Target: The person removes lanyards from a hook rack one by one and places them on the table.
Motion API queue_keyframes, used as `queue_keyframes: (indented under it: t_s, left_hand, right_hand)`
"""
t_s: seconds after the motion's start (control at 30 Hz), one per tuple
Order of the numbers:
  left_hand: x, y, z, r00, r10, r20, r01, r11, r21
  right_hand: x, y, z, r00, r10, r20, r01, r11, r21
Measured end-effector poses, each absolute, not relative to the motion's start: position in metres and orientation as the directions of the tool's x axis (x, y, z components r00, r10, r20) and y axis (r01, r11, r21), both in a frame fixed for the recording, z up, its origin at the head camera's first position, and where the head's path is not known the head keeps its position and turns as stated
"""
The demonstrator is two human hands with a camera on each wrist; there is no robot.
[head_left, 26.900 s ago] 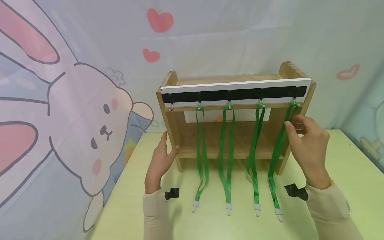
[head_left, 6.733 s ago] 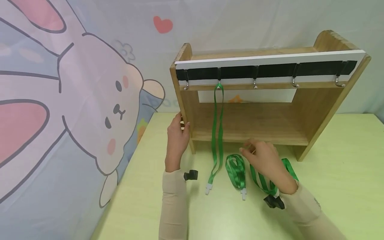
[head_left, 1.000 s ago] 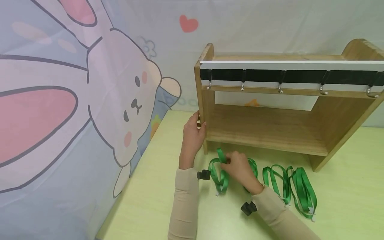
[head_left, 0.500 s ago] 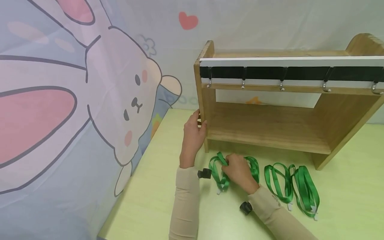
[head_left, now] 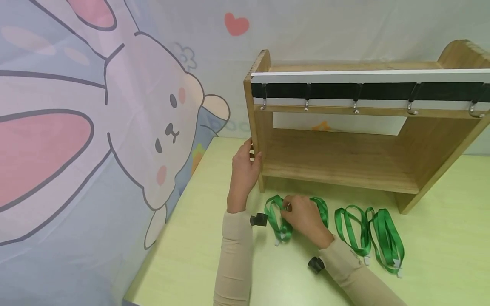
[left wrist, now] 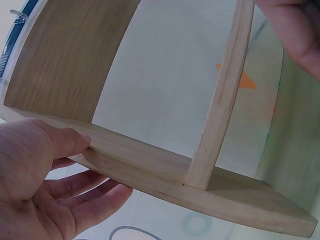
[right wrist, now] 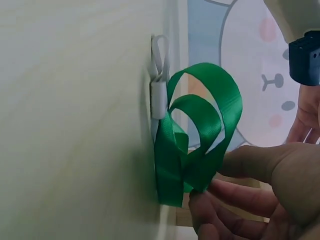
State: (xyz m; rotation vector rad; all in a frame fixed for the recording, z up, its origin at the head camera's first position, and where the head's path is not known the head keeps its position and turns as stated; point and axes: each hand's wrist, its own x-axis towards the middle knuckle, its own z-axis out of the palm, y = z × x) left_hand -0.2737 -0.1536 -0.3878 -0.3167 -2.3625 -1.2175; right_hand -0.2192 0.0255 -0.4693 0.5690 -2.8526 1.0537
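Note:
My right hand (head_left: 304, 216) pinches the ribbon of the leftmost green lanyard (head_left: 271, 219), coiled on the table. In the right wrist view, thumb and fingers meet on that green ribbon (right wrist: 231, 102), whose white plastic clip (right wrist: 159, 100) lies at one end. Another coiled lanyard (head_left: 322, 208) is partly hidden behind my right hand. Two more lie to the right, one looped loosely (head_left: 350, 231) and one folded tighter (head_left: 390, 238). My left hand (head_left: 243, 172) holds the side panel (left wrist: 150, 170) of the wooden rack (head_left: 337, 180), thumb on its edge and fingers on the outside.
Along the rack's top front runs a white and black strip (head_left: 333, 91) with several bare metal hooks (head_left: 355, 106). The pale green table (head_left: 191, 238) carries everything. Behind it hangs a backdrop cloth (head_left: 160, 97) with a printed rabbit.
Earlier, the lanyards hung from the hooks; now all lie coiled on the table. Within the last second, the leftmost lanyard's raised loop has come down onto its coil. The left hand stays on the rack.

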Motion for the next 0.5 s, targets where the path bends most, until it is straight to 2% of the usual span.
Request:
queue_keyframes:
  t_s: [0.5]
  left_hand:
    - [-0.274, -0.154, -0.387, -0.865, -0.007, 0.502, 0.405, 0.580, 0.707]
  right_hand:
    - [-0.221, 0.045, -0.458, -0.940, -0.335, 0.062, -0.286, 0.677, -0.678]
